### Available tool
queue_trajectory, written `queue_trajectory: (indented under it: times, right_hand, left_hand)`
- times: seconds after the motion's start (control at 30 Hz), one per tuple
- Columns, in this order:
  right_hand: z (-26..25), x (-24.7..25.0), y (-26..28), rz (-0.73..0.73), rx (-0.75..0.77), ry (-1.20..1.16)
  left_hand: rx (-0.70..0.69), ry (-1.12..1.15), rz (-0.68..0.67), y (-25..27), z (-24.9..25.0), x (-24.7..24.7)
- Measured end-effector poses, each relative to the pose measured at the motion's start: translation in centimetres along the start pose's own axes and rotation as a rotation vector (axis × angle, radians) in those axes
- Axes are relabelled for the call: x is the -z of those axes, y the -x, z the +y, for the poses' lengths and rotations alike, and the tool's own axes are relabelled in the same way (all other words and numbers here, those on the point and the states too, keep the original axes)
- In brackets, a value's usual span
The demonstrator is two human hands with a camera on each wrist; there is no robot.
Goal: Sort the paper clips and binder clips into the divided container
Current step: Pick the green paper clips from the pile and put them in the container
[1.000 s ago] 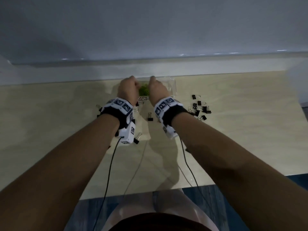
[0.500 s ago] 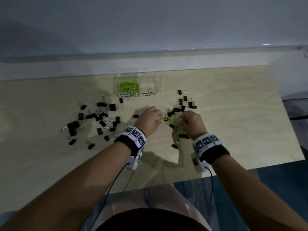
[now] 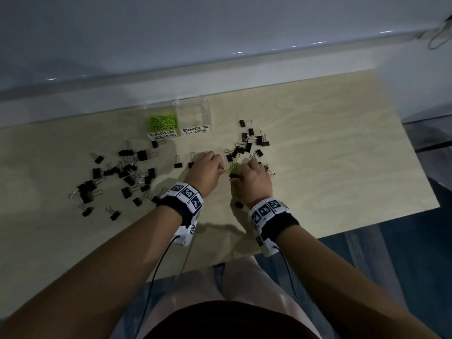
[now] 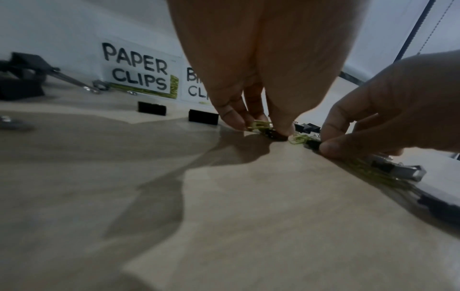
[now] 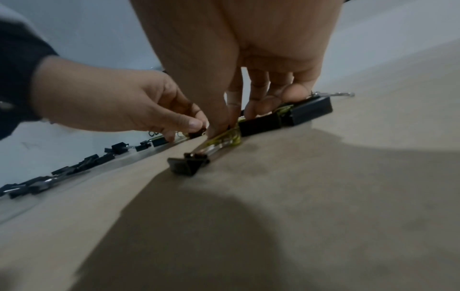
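dim light here, a pale wooden tabletop (image 3: 342,143) runs up against a plain grey-white wall (image 3: 195,33), a glossy ledge (image 3: 244,59) along its foot catching small glints, and dark blue floor (image 3: 403,241) shows past the table's right edge.

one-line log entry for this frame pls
phase: picking paper clips | left hand: pinching green paper clips | right hand: pinching same pile | container: paper side part-filled, binder side looks empty | binder clips: scattered

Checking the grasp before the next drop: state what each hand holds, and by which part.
Left hand pinches green paper clips between thumb and fingertips, low on the table. Right hand fingers press into more paper clips among binder clips; a firm hold cannot be told.
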State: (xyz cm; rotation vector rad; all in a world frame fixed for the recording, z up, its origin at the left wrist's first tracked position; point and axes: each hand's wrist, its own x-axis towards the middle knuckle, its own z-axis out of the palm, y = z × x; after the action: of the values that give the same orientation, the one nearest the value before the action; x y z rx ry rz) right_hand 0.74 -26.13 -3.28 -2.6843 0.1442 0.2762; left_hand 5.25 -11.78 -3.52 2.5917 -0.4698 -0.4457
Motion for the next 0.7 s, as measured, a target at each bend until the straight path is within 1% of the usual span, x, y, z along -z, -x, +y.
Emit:
queue_trajectory:
  times: [0.1,0.2,0.27,0.33,0.43,0.5,0.53,0.63,0.7]
  right_hand:
    - [0.4,0.2,0.5,-0.023,0.059,0.033]
    - [1.3,1.1,1.2,-0.071,0.098,0.005]
    - [2.1,2.1,1.7,-0.043,0.094,-0.024]
    - [3.4,3.1,2.0,0.019,0.041,-0.053]
    - [6.0,4.0,1.8,0.124,-0.074,-0.028]
    - [7.3,4.1,1.5,0.126,-0.137,-0.011]
    - [7.6,4.1,1.4,0.129,-0.140,-0.016]
    - [7.0,3.9,1.2,0.168,-0.030,-0.099]
    - [5.6,3.9,1.2,0.147,0.078,-0.152]
  left_hand:
    - [-0.008,-0.002,0.012,0.8,-0.7,-0.1]
    - [0.012,0.021,0.110,1.7,-1.3,0.1]
    - [0.014,0.007,0.173,2.2,-1.7,0.3]
    - [0.019,-0.025,0.206,2.6,-1.7,0.5]
    - [-0.001,-0.047,0.179,2.5,-0.8,0.3]
    - [-0.020,-0.018,0.135,1.9,0.4,0.1]
    - [-0.027,-0.001,0.116,1.4,1.0,0.0]
    - [-0.015,0.011,0.070,0.3,2.9,-0.3]
    - [0.016,-0.005,0.031,-0.3,3.8,-0.5]
